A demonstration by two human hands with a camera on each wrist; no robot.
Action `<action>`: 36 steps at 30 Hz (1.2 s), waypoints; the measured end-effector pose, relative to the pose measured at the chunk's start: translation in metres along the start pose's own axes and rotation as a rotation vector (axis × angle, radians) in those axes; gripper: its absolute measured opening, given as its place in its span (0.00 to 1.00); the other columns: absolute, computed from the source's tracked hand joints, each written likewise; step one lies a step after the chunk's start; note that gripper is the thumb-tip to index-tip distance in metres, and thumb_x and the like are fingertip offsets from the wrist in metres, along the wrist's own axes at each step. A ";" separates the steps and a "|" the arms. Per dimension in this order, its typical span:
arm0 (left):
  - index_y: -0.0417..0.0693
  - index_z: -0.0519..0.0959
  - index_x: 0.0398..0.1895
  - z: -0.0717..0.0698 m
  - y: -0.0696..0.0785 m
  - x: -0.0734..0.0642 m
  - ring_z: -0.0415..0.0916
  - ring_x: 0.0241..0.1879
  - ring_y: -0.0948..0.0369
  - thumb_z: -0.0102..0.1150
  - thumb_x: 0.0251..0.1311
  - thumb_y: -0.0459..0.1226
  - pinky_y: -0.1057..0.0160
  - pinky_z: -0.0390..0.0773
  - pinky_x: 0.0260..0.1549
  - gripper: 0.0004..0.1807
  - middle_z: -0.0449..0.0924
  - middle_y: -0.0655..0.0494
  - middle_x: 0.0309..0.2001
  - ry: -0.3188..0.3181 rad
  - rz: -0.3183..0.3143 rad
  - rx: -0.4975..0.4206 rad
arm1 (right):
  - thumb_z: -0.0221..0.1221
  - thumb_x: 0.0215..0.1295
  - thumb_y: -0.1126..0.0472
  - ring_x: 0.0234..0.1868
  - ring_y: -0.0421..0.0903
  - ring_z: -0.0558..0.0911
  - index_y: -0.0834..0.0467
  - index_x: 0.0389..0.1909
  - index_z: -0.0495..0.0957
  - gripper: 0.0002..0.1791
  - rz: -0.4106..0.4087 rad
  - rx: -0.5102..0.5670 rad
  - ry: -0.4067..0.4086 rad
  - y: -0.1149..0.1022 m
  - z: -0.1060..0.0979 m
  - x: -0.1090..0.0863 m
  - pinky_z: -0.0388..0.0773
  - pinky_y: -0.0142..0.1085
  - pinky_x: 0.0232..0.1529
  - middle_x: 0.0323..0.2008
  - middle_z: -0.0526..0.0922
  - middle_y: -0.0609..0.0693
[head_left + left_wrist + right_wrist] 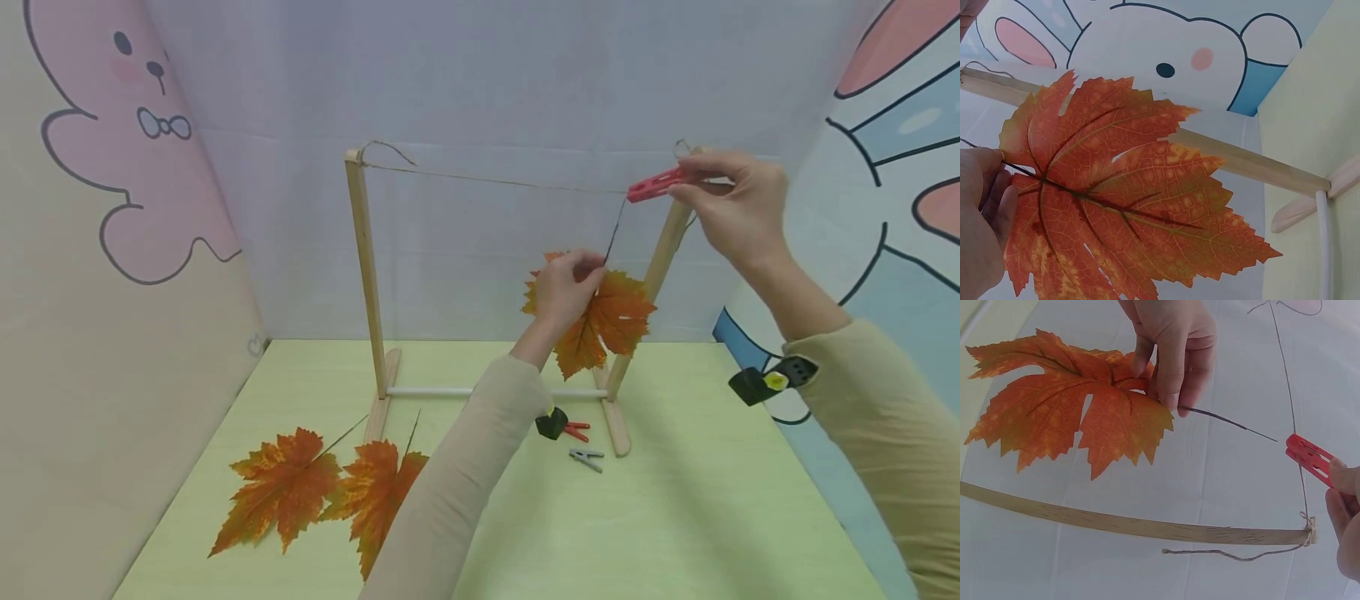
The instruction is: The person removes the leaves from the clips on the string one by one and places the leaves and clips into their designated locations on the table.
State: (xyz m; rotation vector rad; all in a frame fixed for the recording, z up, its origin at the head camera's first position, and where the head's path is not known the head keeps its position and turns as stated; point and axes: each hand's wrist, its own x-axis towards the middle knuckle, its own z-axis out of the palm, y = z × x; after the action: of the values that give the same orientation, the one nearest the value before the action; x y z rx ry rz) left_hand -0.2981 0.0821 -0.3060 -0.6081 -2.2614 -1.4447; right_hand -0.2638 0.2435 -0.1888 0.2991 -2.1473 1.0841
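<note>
My left hand (pixel 562 290) pinches an orange maple leaf (pixel 617 315) by its dark stem, close to the blade. The stem (pixel 1222 418) points up toward the twine, its thin tip a little short of a red clothespin (pixel 1311 457) in the right wrist view. Thumb and fingers of my right hand (pixel 738 204) pinch that clothespin by its handle end. Its nose overlaps the twine (pixel 487 179), which runs between two wooden posts, near the right post (pixel 667 250). In the left wrist view the leaf (pixel 1141 200) hangs spread beside the left hand (pixel 982 219).
Two more maple leaves (pixel 288 487) lie on the table (pixel 675 517) at the left, one partly behind my left sleeve. A grey clothespin (pixel 587 458) and a red one (pixel 577 431) lie near the stand's right foot (pixel 617 429). A white bar (pixel 427 391) joins the posts low down.
</note>
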 end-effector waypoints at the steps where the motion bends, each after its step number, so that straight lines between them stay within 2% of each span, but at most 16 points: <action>1: 0.45 0.82 0.39 0.000 -0.002 -0.001 0.77 0.33 0.64 0.59 0.57 0.37 0.77 0.70 0.31 0.09 0.82 0.56 0.35 -0.001 0.002 -0.002 | 0.62 0.53 0.68 0.36 0.29 0.78 0.65 0.45 0.79 0.16 -0.005 -0.008 0.011 0.000 0.000 0.000 0.73 0.22 0.41 0.39 0.82 0.49; 5: 0.45 0.82 0.39 -0.001 -0.009 -0.003 0.77 0.33 0.64 0.59 0.57 0.37 0.75 0.71 0.31 0.08 0.82 0.56 0.35 -0.002 -0.009 0.003 | 0.62 0.54 0.67 0.39 0.32 0.78 0.63 0.44 0.80 0.15 -0.036 -0.016 0.056 -0.002 0.002 -0.002 0.73 0.23 0.44 0.43 0.81 0.54; 10: 0.46 0.82 0.39 -0.005 -0.019 -0.007 0.77 0.34 0.65 0.59 0.57 0.37 0.75 0.72 0.32 0.09 0.82 0.57 0.35 0.003 -0.038 0.013 | 0.62 0.53 0.67 0.38 0.34 0.78 0.63 0.43 0.81 0.14 -0.080 0.008 0.100 -0.003 0.003 -0.003 0.73 0.23 0.43 0.40 0.82 0.52; 16: 0.46 0.82 0.39 -0.011 -0.030 -0.013 0.77 0.35 0.64 0.59 0.57 0.37 0.73 0.73 0.33 0.08 0.82 0.56 0.36 0.007 -0.084 0.013 | 0.62 0.53 0.67 0.39 0.35 0.78 0.64 0.42 0.81 0.14 -0.133 0.010 0.124 -0.008 0.008 -0.005 0.74 0.24 0.43 0.40 0.82 0.54; 21: 0.47 0.82 0.38 -0.014 -0.038 -0.017 0.77 0.35 0.65 0.59 0.57 0.37 0.73 0.73 0.33 0.08 0.82 0.57 0.36 0.014 -0.096 0.022 | 0.62 0.52 0.69 0.41 0.36 0.78 0.65 0.43 0.80 0.14 -0.169 0.029 0.132 -0.010 0.011 -0.007 0.74 0.25 0.44 0.42 0.81 0.54; 25: 0.46 0.82 0.38 -0.018 -0.044 -0.020 0.77 0.35 0.65 0.59 0.57 0.38 0.73 0.73 0.33 0.08 0.82 0.57 0.36 0.017 -0.104 0.038 | 0.62 0.51 0.73 0.42 0.38 0.78 0.67 0.43 0.79 0.16 -0.215 0.080 0.125 -0.009 0.013 -0.009 0.74 0.26 0.44 0.41 0.79 0.49; 30: 0.46 0.82 0.38 -0.023 -0.049 -0.025 0.78 0.35 0.63 0.59 0.56 0.38 0.72 0.74 0.34 0.08 0.83 0.56 0.36 0.022 -0.114 0.049 | 0.62 0.49 0.76 0.41 0.39 0.77 0.68 0.45 0.78 0.19 -0.198 0.147 0.101 -0.010 0.017 -0.014 0.74 0.24 0.43 0.39 0.76 0.40; 36: 0.46 0.82 0.39 -0.029 -0.059 -0.030 0.78 0.36 0.64 0.59 0.57 0.38 0.72 0.74 0.34 0.09 0.83 0.56 0.37 0.022 -0.132 0.060 | 0.64 0.48 0.75 0.40 0.35 0.78 0.69 0.44 0.78 0.18 -0.160 0.138 0.070 -0.008 0.020 -0.019 0.74 0.23 0.41 0.39 0.77 0.42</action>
State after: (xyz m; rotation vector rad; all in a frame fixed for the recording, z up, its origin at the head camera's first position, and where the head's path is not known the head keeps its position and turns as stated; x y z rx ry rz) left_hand -0.3029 0.0290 -0.3546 -0.4301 -2.3567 -1.4303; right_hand -0.2557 0.2214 -0.2053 0.4816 -1.9549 1.1352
